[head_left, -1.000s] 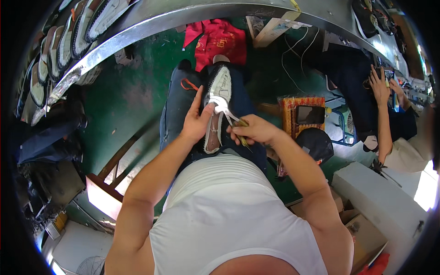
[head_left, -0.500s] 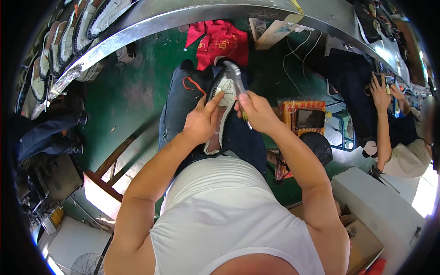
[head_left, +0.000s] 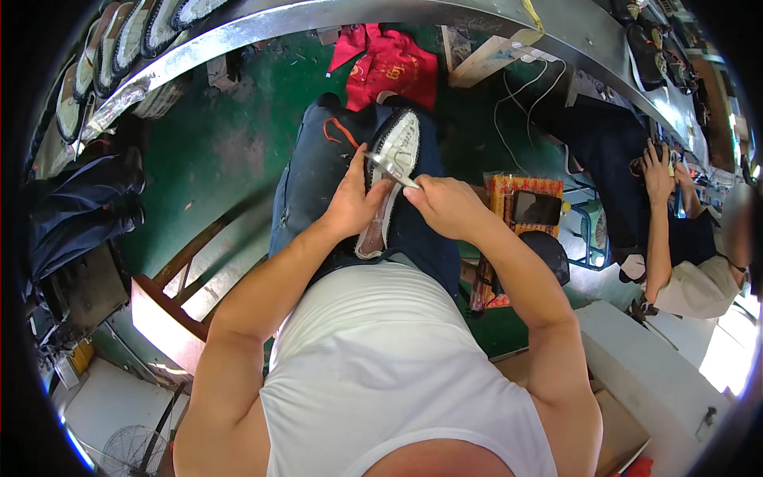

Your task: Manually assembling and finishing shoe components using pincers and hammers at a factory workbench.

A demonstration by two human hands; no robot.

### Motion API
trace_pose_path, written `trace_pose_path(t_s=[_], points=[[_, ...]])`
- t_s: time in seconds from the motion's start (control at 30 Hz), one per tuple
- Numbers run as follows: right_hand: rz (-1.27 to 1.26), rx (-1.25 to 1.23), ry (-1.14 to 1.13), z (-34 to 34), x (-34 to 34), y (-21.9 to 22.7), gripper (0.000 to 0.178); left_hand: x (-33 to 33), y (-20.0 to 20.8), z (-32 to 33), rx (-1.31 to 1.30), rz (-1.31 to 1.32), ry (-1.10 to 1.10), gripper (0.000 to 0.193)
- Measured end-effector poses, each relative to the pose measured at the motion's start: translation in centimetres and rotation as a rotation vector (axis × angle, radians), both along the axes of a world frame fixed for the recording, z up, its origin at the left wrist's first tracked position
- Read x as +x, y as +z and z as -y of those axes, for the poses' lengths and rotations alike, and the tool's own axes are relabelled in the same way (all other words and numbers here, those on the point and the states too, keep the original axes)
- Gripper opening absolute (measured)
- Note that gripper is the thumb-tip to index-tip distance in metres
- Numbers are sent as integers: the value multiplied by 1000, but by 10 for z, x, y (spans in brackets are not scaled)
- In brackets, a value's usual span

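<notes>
Head: left hand (head_left: 350,202) holds marked shoe (head_left: 400,143), right hand (head_left: 447,207) grips tool (head_left: 389,168); red cloth (head_left: 395,71) lettered.

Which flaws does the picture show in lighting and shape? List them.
Head view: the metal bench bends into an arc; the bright patch at the right rim is blown out; the tool in the right hand glints; the corners go black.

Both my bare arms reach forward, elbows bent out to the sides, the left forearm (head_left: 284,272) and right forearm (head_left: 515,272) angling inward before me. My left hand (head_left: 350,203) points its fingers forward, the thumb spread across toward the right. My right hand (head_left: 447,207) is curled into a grip, back upward, thumb side near my left thumb but apart from it.
</notes>
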State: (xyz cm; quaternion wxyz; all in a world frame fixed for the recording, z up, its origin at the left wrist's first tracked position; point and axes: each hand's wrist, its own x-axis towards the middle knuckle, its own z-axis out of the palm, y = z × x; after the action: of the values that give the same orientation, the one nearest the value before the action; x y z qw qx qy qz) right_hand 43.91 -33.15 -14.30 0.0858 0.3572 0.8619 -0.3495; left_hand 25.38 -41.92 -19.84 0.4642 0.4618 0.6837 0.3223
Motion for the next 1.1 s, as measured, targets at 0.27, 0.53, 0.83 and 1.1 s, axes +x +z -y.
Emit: trace_pose_path(t_s=[0.27, 0.53, 0.83, 1.1], points=[[99, -498, -167, 23, 39, 20, 41, -28, -7, -10, -206, 754, 56, 90], [182, -39, 170, 51, 24, 25, 36, -16, -9, -7, -194, 641, 45, 87], [322, -810, -89, 19, 37, 32, 34, -19, -23, 57, -94, 389, -247, 95], [59, -174, 26, 27, 17, 4, 41, -15, -22, 48, -31, 484, -95, 92]])
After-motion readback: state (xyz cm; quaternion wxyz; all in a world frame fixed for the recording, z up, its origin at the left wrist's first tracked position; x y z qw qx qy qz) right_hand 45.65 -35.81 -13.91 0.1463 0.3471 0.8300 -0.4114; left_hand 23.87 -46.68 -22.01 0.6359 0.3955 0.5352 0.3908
